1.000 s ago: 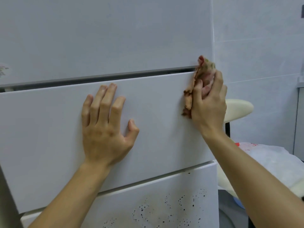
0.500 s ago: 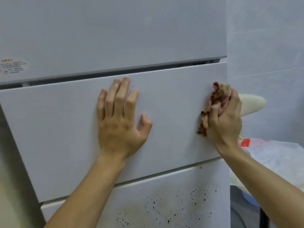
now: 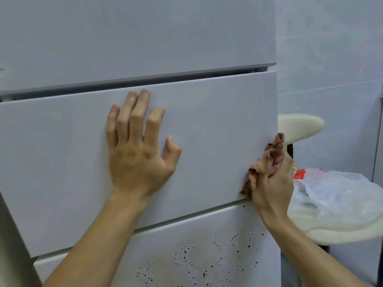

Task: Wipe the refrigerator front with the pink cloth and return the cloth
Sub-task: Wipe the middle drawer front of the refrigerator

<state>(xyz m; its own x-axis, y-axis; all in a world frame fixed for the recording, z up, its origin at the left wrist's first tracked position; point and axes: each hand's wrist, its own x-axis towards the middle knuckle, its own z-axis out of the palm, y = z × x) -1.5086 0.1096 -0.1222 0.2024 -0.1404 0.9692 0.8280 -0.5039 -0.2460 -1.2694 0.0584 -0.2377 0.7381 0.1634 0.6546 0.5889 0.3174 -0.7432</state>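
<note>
Our left hand (image 3: 136, 154) flat with fingers spread on the refrigerator front (image 3: 217, 129), our right hand (image 3: 271, 183) beside it clutching the pink cloth (image 3: 261, 168) against the panel's right edge

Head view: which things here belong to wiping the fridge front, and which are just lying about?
Job in hand:
refrigerator front
pink cloth, gripped by the right hand at the front's right edge
left hand, pressed flat on the front

Lying about, right of the refrigerator:
white plastic bag
cream padded seat
</note>
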